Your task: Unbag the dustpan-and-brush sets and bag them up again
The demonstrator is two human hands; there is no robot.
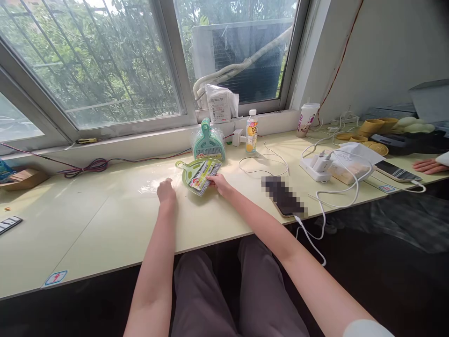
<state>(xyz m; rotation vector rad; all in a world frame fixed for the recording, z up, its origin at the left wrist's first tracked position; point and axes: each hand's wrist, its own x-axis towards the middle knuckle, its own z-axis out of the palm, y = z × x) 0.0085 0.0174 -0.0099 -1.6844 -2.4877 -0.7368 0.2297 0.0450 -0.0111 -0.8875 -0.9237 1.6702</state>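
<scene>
My right hand (220, 184) grips the right edge of a small light-green dustpan (188, 174) with a brush and a printed label card on it. The dustpan is tilted just above the table or resting on it; I cannot tell which. To its left, my left hand (166, 191) is closed, fingers curled down onto a crumpled clear plastic wrapper (149, 188) on the tabletop. Behind the dustpan, a stack of teal dustpans with brushes (206, 140) leans upright by the window wall, partly wrapped in clear plastic.
A drink bottle (251, 132), a phone (286, 199) on a white cable, a power strip (314, 168) with chargers and a paper cup (307, 119) stand to the right. Another person's hand (430, 165) rests at far right. A cable bundle (87, 167) and cardboard box (24, 179) lie left.
</scene>
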